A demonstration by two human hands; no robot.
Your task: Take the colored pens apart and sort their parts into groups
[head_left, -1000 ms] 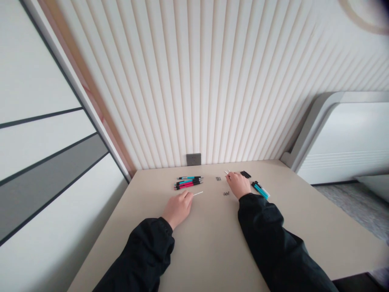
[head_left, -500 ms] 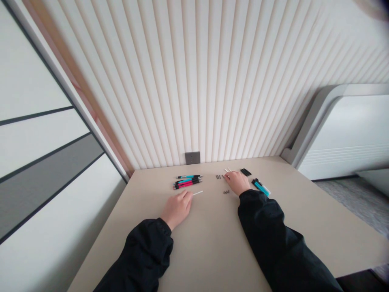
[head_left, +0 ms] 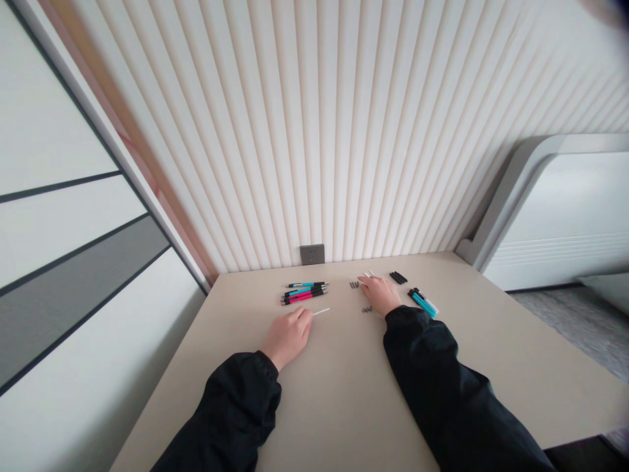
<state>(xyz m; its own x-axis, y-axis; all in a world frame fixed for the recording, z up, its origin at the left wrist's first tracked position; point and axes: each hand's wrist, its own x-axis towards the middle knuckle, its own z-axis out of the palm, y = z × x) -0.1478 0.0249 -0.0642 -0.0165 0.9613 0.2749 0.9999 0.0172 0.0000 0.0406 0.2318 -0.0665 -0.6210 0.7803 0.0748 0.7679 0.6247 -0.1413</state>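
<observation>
My left hand (head_left: 287, 334) is closed on a thin white stick (head_left: 322, 311), like a pen refill, whose end sticks out to the right just above the table. My right hand (head_left: 379, 294) is farther back, its fingertips pressed together down by a row of small dark spring-like pieces (head_left: 354, 285). What its fingers pinch, if anything, is hidden. Thin white sticks (head_left: 369, 274) show just past these fingers. Small grey metal tips (head_left: 367, 309) lie below the right wrist. Several blue and red pens (head_left: 304, 293) lie beyond my left hand.
Black tube pieces (head_left: 398, 278) lie right of my right hand. Blue and clear pen barrels (head_left: 422, 302) lie beside the right sleeve. The beige table (head_left: 324, 406) meets a ribbed wall with a dark socket (head_left: 312, 254). A white cabinet (head_left: 73, 367) stands at the left.
My right hand has shifted slightly left, its fingertips now over the right end of the spring-like pieces. My left hand stays in place with the white stick.
</observation>
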